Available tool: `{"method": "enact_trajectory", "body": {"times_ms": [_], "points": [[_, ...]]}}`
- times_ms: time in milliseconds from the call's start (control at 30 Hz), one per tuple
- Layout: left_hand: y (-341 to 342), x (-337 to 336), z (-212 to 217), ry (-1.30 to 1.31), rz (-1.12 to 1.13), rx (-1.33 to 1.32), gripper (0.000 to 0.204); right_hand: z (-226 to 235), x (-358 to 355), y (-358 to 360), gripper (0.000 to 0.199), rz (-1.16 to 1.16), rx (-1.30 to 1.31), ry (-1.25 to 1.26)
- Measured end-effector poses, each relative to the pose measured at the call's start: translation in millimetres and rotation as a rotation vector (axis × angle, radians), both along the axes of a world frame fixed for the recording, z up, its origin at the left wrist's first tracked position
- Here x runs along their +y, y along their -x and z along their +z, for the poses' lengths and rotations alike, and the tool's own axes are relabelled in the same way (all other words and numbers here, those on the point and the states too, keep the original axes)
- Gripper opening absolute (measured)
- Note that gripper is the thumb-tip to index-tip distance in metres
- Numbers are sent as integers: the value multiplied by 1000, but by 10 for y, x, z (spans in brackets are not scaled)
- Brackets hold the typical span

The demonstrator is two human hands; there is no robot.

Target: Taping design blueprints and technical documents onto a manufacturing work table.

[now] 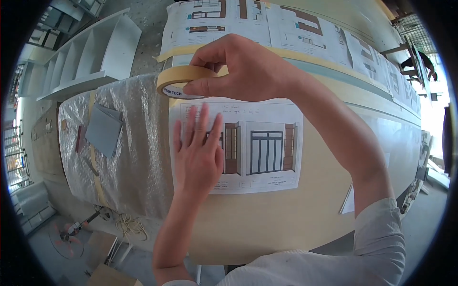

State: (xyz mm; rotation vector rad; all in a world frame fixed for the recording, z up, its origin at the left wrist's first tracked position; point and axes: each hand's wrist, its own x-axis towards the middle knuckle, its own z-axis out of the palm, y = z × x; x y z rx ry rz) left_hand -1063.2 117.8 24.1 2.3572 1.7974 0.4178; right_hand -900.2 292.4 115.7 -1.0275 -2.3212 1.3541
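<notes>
A roll of yellowish masking tape [179, 75] is gripped between the thumb and curled fingers of my right hand [248, 69]. It is held over the top left corner of a printed drawing sheet [274, 185], and whether its loose end is stuck to anything cannot be made out. The sheet shows door elevations with a handwritten line near its top. My left hand [199, 159] lies flat on the sheet's left part, fingers stretched toward the roll. Beneath the sheet is a wide beige board [257, 224].
Bubble-wrapped panels [138, 143] lie to the left, with grey sheets [105, 128] on top. More drawings [310, 31] line the far side beside a strip of tape [186, 50]. A white shelf unit [95, 55] stands far left. A fan [67, 238] and coiled cord [130, 226] are lower left. Another person [422, 64] is far right.
</notes>
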Motion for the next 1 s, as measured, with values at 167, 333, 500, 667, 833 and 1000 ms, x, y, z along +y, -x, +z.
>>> {"method": "enact_trajectory", "body": {"times_ms": [167, 333, 500, 667, 833, 1000], "points": [[55, -1, -44, 36, -14, -15, 54, -94, 14, 4, 40, 37, -13, -7], [20, 11, -88, -46, -13, -118, 49, -204, 24, -111, 40, 50, 44, 14], [82, 93, -132, -219, 242, -319, 54, -280, 55, -154, 43, 73, 46, 77], [129, 329, -256, -272, 388, -121, 59, -321, 70, -173, 45, 78, 43, 35], [106, 355, -357, -119, 388, 83, 60, -303, 66, -197, 46, 96, -26, 26], [71, 378, -385, -90, 398, 134, 61, -304, 97, -347, 40, 123, -22, -152]]}}
